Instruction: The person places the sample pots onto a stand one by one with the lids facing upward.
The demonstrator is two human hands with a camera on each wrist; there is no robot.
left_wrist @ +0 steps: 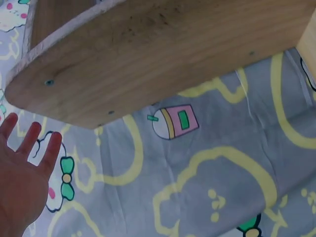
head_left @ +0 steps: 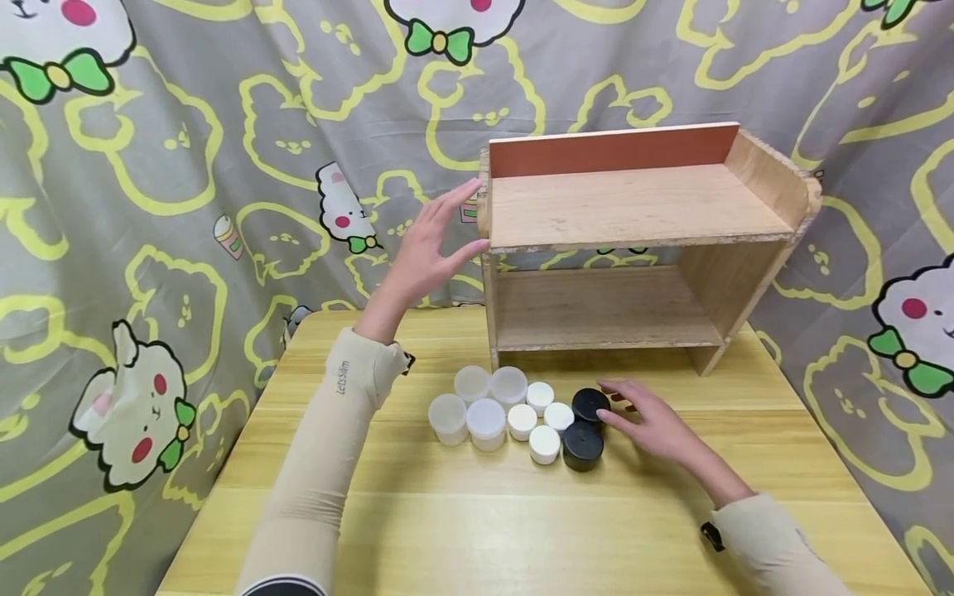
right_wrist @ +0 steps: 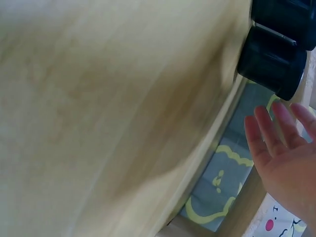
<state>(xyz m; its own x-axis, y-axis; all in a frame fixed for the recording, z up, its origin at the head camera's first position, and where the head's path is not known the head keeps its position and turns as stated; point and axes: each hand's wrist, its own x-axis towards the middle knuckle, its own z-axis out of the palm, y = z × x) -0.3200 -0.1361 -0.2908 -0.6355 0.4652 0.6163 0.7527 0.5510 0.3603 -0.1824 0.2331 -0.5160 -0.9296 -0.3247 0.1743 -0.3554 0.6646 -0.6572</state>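
Note:
A two-tier wooden shelf (head_left: 611, 203) stands at the back of the table. Beside its upper left side panel (left_wrist: 163, 59) is my left hand (head_left: 426, 248), fingers spread and holding nothing; whether the fingertips touch the wood I cannot tell. My right hand (head_left: 656, 420) hovers by the rear black jar (head_left: 589, 404), its fingers extended and slightly bent. In the right wrist view those fingers look apart from a black jar (right_wrist: 271, 64). Another black jar (head_left: 582, 447) stands in front. Left of these are several small white jars (head_left: 545, 445) and several larger translucent jars (head_left: 486, 425).
The jars stand close together on the light wooden table (head_left: 477, 530), in front of the shelf's left half. A grey patterned curtain (head_left: 283, 207) hangs behind and at both sides. The shelf has a reddish back strip (head_left: 611, 149) on top.

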